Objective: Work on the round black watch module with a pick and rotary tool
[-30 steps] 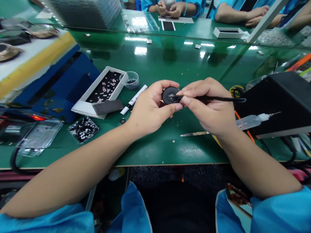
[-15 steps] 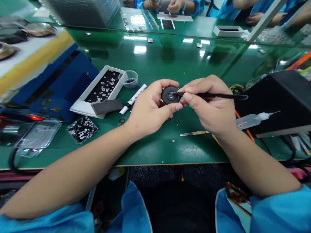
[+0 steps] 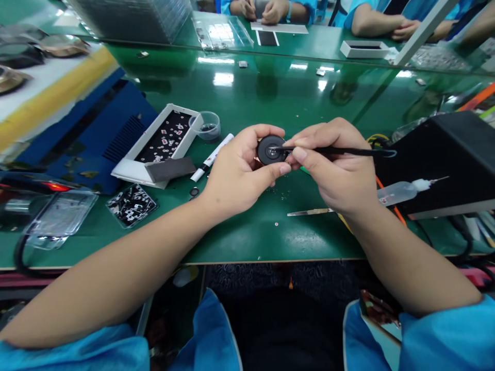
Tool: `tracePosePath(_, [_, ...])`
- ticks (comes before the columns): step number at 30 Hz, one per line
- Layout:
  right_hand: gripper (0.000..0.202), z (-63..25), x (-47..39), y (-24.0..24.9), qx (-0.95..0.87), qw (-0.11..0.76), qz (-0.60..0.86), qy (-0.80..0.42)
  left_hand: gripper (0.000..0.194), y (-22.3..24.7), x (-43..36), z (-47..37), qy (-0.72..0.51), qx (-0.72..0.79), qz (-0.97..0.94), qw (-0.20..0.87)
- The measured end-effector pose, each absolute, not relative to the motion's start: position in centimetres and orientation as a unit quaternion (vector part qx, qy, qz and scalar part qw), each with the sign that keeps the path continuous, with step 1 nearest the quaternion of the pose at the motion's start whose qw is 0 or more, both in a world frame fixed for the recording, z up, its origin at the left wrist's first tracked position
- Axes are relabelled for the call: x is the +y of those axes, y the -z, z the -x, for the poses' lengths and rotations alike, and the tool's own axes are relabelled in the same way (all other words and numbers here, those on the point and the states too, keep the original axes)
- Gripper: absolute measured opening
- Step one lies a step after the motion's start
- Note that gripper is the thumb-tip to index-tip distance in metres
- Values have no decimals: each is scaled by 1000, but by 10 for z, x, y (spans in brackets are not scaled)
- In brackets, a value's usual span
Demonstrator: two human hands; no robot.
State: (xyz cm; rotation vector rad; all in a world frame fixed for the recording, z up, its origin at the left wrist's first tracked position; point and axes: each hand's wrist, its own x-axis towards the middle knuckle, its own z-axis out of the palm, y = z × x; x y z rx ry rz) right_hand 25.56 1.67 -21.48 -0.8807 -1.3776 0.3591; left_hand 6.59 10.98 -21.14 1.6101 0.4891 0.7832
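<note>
Between the thumb and fingers of my left hand is a small round black case, like a watch back, with a shiny circle at its centre. My right hand is closed around slim black tweezers, held nearly level. Their tip reaches the shiny centre of the case; whether it grips anything there is too small to tell. The right fingertips are close to the edge of the case. Both hands are raised above the green bench.
At left are a white box of tiny parts, a clear cup, a marker and a clear tray of small black pieces. A blade-like tool, a needle bottle and a black box are at right. Co-workers' hands show across the bench.
My hands, the case and the tweezers keep almost the same pose. Across the bench, a co-worker's forearm at the right has come lower, onto the bench, and another's hands have shifted slightly.
</note>
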Motion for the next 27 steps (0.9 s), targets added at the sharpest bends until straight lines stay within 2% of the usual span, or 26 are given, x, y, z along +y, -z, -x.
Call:
tracePosePath(12, [9, -258, 18, 215, -622, 663, 382, -163, 65, 214, 112, -67, -343, 204, -697, 596])
tracePosePath(23, [12, -255, 16, 212, -602, 671, 375, -218, 65, 217, 114, -67, -353, 188, -713, 576])
tracePosePath(27, [8, -255, 15, 212, -580, 683, 385, -221, 64, 216, 114, -66, -347, 186, -707, 588])
